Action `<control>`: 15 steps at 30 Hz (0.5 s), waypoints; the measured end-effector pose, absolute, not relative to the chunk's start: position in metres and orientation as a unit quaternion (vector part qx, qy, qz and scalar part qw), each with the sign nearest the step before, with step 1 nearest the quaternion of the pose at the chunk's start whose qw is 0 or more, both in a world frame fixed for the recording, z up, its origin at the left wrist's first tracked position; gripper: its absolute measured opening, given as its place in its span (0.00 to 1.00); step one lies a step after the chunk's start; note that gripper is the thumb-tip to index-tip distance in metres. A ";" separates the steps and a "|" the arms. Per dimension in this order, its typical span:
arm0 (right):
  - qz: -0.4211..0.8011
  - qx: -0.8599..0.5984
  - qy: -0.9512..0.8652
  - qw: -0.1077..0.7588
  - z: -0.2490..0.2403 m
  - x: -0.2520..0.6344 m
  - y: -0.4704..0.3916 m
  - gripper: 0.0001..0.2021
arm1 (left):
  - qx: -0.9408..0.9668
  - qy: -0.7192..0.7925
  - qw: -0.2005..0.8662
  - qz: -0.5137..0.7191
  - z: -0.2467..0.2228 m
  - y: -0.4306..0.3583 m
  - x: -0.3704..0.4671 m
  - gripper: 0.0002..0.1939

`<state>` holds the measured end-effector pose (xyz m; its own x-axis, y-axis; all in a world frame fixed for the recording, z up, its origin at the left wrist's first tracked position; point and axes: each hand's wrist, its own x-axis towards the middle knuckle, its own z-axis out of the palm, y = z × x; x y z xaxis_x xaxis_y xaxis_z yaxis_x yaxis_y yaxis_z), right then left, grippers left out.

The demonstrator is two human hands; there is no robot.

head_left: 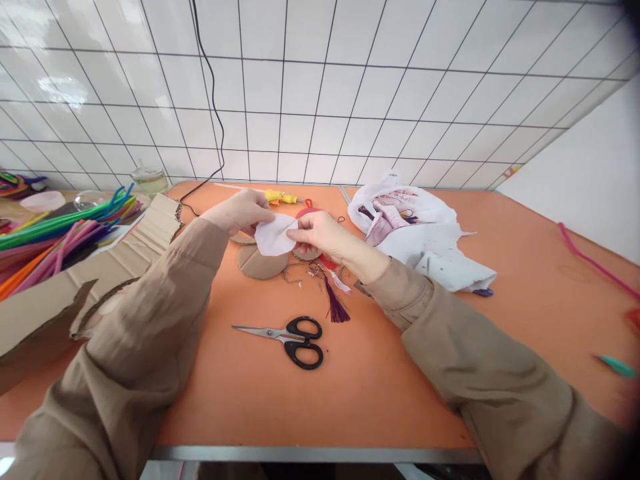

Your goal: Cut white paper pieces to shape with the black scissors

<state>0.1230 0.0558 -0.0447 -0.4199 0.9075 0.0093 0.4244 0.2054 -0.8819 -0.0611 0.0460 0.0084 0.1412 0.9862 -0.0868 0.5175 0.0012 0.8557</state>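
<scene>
A round piece of white fabric or paper (274,237) is stretched between my hands above the table. My left hand (246,212) pinches its upper left edge, and my right hand (320,235) pinches its right edge. Below it lies a cardboard disc (263,263), partly covered. A smaller cardboard disc (307,254) shows just under my right hand. Near that hand are a dark purple tassel (337,303), a pale tassel (341,283) and bits of red material. Closer to me, scissors (285,339) with black handles lie with their blades to the left.
Cut corrugated cardboard (125,257) and colourful pipe cleaners (65,233) crowd the left side. A yellow glue gun (283,197) lies behind my hands, its black cord (214,100) running up the wall. To the right sits a white plastic bag (415,233) with fabric inside.
</scene>
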 end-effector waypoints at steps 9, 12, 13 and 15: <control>0.253 -0.454 -0.840 0.160 -0.061 0.108 0.034 0.11 | 0.634 0.672 0.366 0.112 -0.010 0.066 -0.089 0.10; 0.214 -0.454 -0.852 0.147 -0.060 0.105 0.029 0.09 | 0.638 0.665 0.371 0.115 -0.014 0.069 -0.092 0.09; 0.203 -0.454 -0.855 0.145 -0.059 0.105 0.027 0.09 | 0.640 0.661 0.372 0.118 -0.015 0.069 -0.093 0.09; 0.186 -0.451 -0.860 0.146 -0.056 0.105 0.025 0.07 | 0.646 0.650 0.379 0.128 -0.016 0.070 -0.094 0.08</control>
